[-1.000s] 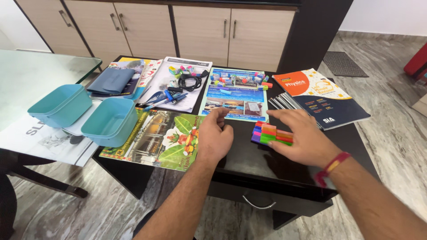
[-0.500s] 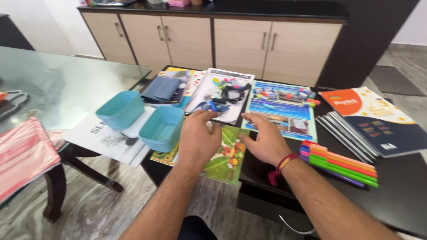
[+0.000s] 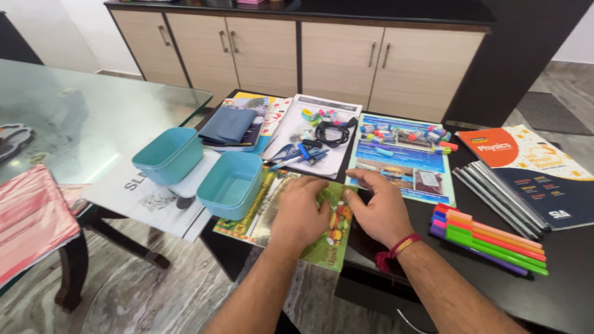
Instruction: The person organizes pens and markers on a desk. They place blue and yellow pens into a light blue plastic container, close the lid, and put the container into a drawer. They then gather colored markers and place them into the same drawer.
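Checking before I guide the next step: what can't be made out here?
Head view only:
- Green card: middle hidden under left hand and right hand.
- Whether either hand grips it: fingertips unclear.
- Small coloured pieces on blue leaflet: too small.
- Black table: cut by frame edge.

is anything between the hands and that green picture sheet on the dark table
Nothing visible. The left hand and right hand already lie flat on the glossy green illustrated sheet; the open teal plastic box stands on its far-left part.
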